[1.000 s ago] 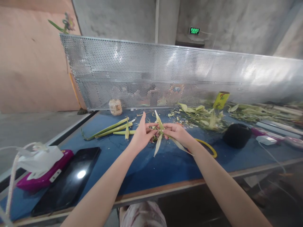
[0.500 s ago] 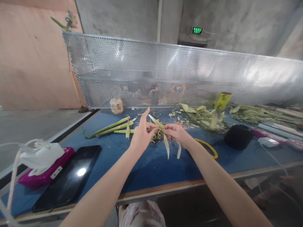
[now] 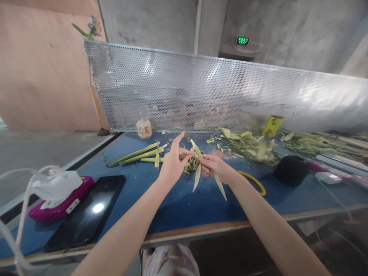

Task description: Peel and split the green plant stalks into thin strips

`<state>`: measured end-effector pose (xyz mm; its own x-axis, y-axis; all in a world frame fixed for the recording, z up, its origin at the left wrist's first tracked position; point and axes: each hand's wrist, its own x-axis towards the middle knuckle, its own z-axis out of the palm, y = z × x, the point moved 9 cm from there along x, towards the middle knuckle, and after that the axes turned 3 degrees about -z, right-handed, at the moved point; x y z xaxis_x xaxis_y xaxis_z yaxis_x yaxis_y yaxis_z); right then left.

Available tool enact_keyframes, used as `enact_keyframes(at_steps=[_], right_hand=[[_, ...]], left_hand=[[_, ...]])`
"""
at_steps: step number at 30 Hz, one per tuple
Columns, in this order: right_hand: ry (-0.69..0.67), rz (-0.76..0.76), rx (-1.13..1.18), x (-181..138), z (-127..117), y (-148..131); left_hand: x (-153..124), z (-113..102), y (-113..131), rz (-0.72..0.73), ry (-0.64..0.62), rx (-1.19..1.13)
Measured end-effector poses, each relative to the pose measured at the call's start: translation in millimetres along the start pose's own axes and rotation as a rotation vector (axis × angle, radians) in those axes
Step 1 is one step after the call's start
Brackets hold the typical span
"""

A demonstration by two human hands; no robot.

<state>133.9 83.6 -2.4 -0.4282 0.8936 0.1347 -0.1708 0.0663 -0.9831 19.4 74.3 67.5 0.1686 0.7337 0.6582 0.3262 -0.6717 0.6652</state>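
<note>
My left hand [image 3: 171,163] pinches the upper part of some pale green leaf strips [image 3: 197,179] between thumb and fingers, with one finger pointing up. Close against it on the right, my right hand [image 3: 217,167] has its fingers closed on the same strips. One narrow end stands up between the hands; two longer ends hang below, one of them under my right hand. Behind my fingers lies a small heap of green and yellowish plant bits [image 3: 189,165], partly hidden. Several green stalks [image 3: 140,154] rest left of my left hand.
A leafy pile [image 3: 250,143] and a yellow-green cylinder [image 3: 272,126] stand back right. Nearer are a yellow ring [image 3: 255,180] and a black roll [image 3: 291,170]. At left lie a black tablet [image 3: 89,211] and a magenta tissue box [image 3: 61,201]. Perforated metal [image 3: 161,76] borders the back.
The strips have turned between my fingers: the upright end is steeper, one hanging end swung left and the other shows longer to the right. My right fingers curl in more. The view shifted slightly.
</note>
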Motion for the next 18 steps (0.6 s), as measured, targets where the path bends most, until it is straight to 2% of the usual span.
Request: enact_keyframes(at_steps=[8, 13, 15, 18], right_hand=[[0.057, -0.014, -0.103, -1, -6, -3], [0.112, -0.06, -0.197, 1, -12, -6], [0.137, -0.09, -0.231, 2, -15, -8], [0.202, -0.165, -0.286, 3, -21, -14]], left_hand=[[4, -10, 1, -0.047, 0.049, -0.045], [6, -8, -8, -0.071, 0.026, -0.043], [6, -6, -10, -0.051, 0.026, 0.001], [3, -9, 0, 0.072, 0.133, 0.199]])
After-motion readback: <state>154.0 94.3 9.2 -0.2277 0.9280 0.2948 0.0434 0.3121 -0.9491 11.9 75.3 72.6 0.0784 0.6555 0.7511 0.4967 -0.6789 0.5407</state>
